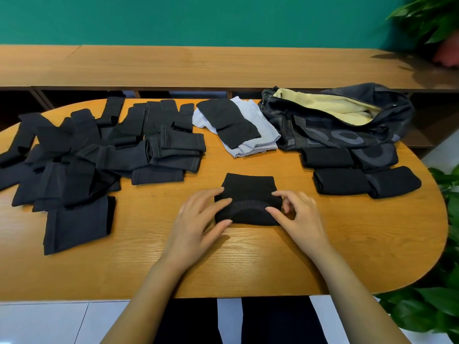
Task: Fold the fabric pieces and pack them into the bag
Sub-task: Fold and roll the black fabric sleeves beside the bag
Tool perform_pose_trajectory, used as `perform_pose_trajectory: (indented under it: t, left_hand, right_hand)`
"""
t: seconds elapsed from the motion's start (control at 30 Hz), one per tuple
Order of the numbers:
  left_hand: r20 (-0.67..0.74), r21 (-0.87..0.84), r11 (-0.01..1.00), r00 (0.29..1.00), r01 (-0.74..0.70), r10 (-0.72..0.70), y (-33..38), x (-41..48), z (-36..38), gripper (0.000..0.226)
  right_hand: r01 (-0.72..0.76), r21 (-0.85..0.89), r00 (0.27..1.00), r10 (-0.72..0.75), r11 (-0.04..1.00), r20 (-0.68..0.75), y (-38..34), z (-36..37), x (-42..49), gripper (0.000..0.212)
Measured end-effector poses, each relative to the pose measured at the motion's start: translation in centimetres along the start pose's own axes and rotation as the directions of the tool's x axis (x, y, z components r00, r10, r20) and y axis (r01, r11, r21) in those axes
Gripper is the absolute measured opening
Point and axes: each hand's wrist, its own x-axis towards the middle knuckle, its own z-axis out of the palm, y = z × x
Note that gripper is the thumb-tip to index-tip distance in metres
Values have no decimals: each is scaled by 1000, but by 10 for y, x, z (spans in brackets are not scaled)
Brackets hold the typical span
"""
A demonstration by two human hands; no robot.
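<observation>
A black fabric piece (248, 192), partly folded, lies in the middle of the wooden table (323, 256). My left hand (198, 219) pinches its left edge with fingers and thumb. My right hand (295, 214) pinches its right edge the same way. A loose heap of unfolded black fabric pieces (94, 150) covers the table's left side. Several folded black pieces (357, 172) lie at the right, just in front of the dark bag (347, 120). The bag lies on its side with its pale yellow lining showing at the open mouth.
A black piece (231, 121) rests on pale grey fabric (258, 135) between the heap and the bag. A long wooden bench (198, 65) runs behind the table along a green wall. Green plants (434, 301) stand at the table's right edge.
</observation>
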Motion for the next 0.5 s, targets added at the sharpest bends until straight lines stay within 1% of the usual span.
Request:
perform_pose_trajectory:
  t: [0.1, 0.17, 0.23, 0.33, 0.4, 0.5]
  left_hand:
    - [212, 37, 999, 977, -26, 18, 2, 3, 2, 50]
    - [286, 57, 998, 958, 5, -21, 0, 5, 4, 51]
    - [310, 69, 997, 949, 29, -49, -2, 6, 6, 54]
    - [312, 72, 997, 948, 41, -62, -4, 6, 8, 55]
    - [303, 73, 996, 951, 47, -67, -5, 5, 9, 55]
    - [275, 70, 996, 959, 56, -73, -7, 5, 10, 53]
  right_hand:
    - [71, -81, 995, -76, 994, -68, 0, 0, 0, 42]
    - [164, -119, 983, -172, 979, -58, 0, 0, 0, 38]
    - [243, -137, 970, -240, 960, 38, -1, 1, -2, 37]
    - [262, -181, 957, -231, 948, 177, -5, 3, -2, 47]
    - [242, -201, 958, -202, 949, 202, -4, 2, -2, 56]
    - [231, -193, 958, -188, 954, 216, -1, 2, -2, 62]
